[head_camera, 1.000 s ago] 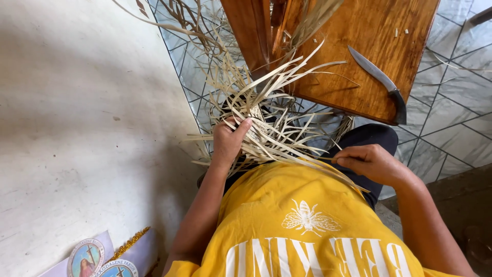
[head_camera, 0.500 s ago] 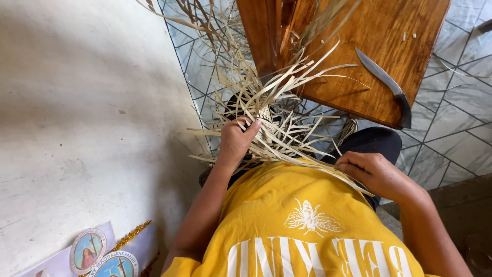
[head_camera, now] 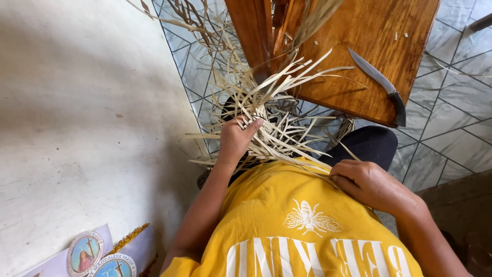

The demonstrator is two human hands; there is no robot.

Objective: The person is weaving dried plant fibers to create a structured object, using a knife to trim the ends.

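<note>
On the person's lap, just above the hem of a yellow shirt (head_camera: 287, 205), sat a partly woven piece (head_camera: 264, 120) of pale, flat palm-leaf strips, its loose ends fanning out in every direction. The left hand (head_camera: 234, 139) gripped this woven piece from the left side, its fingers (head_camera: 251, 125) curled around the tight middle of the weave and the thumb pressed against the strips nearest the body. The right hand (head_camera: 365, 182) lay lower and further right, close to the shirt, with its fingers (head_camera: 342, 179) bunched together and pinching the end of a single long strip (head_camera: 307, 163) that ran back toward the weave. Dark trousers (head_camera: 366, 146) showed just beyond the right hand, over the knee. Ahead of the weave stood a brown wooden table (head_camera: 359, 77), its near edge touching some of the upward-pointing strips. A knife (head_camera: 376, 79) with a bare steel blade and a dark handle lay flat near the table's right corner, well apart from both hands, and a few small pale offcuts (head_camera: 401, 35) sat further back on the wood. More dried strips (head_camera: 205, 31) trailed across the tiled floor (head_camera: 451, 118) to the left of the table, beside a pale, scuffed wall (head_camera: 87, 118). At the lower left lay round printed cards (head_camera: 84, 255) and a strand of gold tinsel (head_camera: 128, 238).
</note>
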